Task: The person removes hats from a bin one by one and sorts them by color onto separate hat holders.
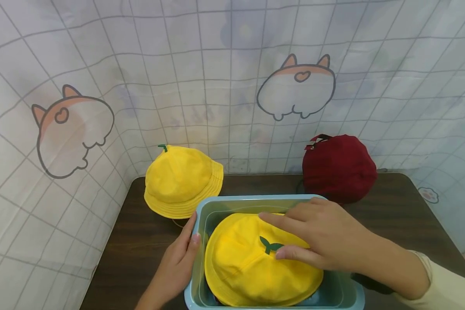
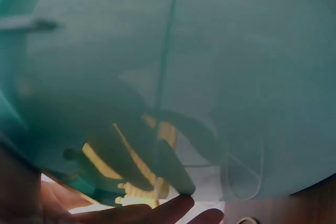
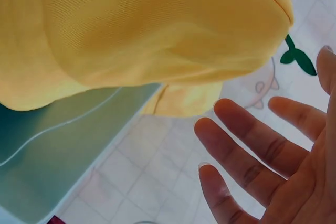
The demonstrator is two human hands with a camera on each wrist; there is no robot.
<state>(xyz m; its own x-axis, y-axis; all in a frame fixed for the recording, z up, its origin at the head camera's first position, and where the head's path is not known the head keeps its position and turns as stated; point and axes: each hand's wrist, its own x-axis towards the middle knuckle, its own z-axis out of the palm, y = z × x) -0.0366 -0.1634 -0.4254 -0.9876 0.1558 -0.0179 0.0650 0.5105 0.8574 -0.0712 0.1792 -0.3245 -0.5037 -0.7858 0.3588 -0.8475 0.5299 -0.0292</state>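
A yellow bucket hat (image 1: 240,262) with a green leaf sprout (image 1: 269,245) on its crown lies brim down inside a light blue plastic tub (image 1: 255,198). Over the hat is my right hand (image 1: 317,232), its fingers spread and slightly bent; the right wrist view shows a gap between the fingertips (image 3: 210,127) and the hat. My left hand (image 1: 178,254) rests against the tub's left side with extended fingers, the thumb at the rim. Through the left wrist view the tub's glossy outer wall (image 2: 252,77) fills most of the picture, with fingers (image 2: 173,208) along its lower edge.
Behind the tub's left corner stands a second yellow bucket hat (image 1: 178,176) with a green sprout. A dark red cloth hat (image 1: 339,168) with a strap sits at the back right. The dark wooden table (image 1: 139,254) meets a grid-patterned curtain (image 1: 232,86) at its back edge.
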